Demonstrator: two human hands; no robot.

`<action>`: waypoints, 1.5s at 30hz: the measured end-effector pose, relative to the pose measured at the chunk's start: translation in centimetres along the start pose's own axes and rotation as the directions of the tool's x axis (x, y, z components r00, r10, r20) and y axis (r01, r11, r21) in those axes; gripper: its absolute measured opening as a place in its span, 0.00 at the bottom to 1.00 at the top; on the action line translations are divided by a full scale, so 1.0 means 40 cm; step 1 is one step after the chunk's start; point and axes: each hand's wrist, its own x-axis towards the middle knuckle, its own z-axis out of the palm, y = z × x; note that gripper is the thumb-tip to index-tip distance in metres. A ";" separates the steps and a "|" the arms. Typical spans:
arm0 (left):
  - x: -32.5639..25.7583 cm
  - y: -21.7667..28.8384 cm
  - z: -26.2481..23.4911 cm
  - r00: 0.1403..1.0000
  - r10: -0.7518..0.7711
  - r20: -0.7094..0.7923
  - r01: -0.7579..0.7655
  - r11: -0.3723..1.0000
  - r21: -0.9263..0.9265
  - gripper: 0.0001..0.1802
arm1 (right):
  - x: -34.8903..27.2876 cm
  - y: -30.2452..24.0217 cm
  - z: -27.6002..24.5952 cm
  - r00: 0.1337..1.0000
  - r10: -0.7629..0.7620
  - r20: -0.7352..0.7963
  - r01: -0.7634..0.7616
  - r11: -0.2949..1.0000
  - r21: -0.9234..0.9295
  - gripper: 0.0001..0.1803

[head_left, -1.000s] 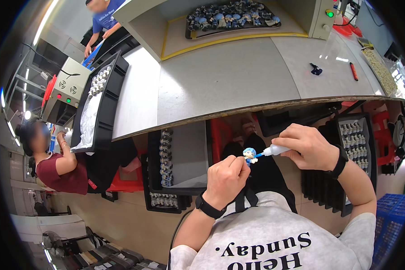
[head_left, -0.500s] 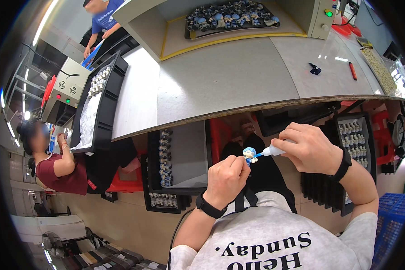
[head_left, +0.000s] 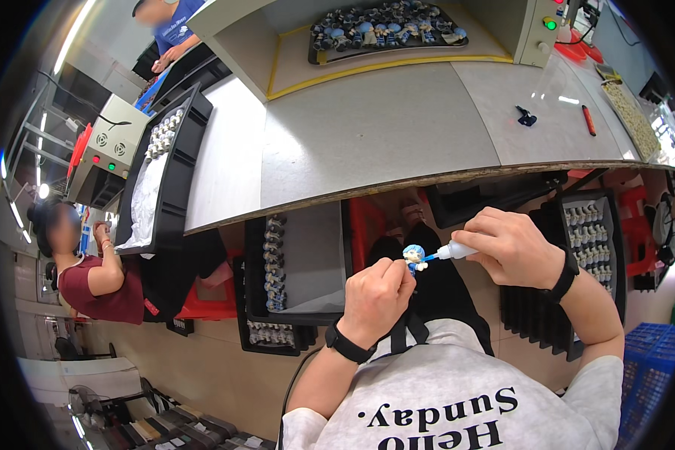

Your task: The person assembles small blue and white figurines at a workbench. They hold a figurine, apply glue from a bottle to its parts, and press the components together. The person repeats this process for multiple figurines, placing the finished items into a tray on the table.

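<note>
Above my lap, my left hand [head_left: 379,298] pinches a small figurine [head_left: 414,255] with blue hair and a pale body; its lower part is hidden by the fingers. My right hand [head_left: 508,247] is closed around a small white squeeze bottle [head_left: 457,250]. The bottle's thin blue tip points left and meets the figurine near its head, though exact contact is too small to make out.
A black crate [head_left: 330,300] with a row of figurines stands to my left, below the worktop [head_left: 367,142]. Another crate of figurines [head_left: 589,206] is at right. A tray of blue-haired figurines [head_left: 386,54] sits in the box-like machine. Coworkers are at left.
My hands, the figurine and the bottle stay almost in place, with only a slight shift of the right arm. At the upper left, the person in blue has moved their arms.
</note>
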 end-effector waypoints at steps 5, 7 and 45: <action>0.000 -0.002 0.008 1.000 0.009 -0.001 -0.009 1.000 0.006 0.05 | 0.004 -0.002 -0.002 1.000 -0.022 -0.016 0.021 0.999 -0.040 0.18; 0.000 -0.002 0.008 1.000 0.011 0.000 -0.011 1.000 0.009 0.05 | 0.008 -0.007 -0.005 0.999 -0.037 -0.022 0.035 0.997 -0.075 0.18; 0.041 0.033 -0.021 0.985 0.042 -0.167 -0.051 0.997 -0.053 0.06 | -0.239 0.731 -0.103 0.191 0.398 -0.897 -0.795 0.599 0.096 0.28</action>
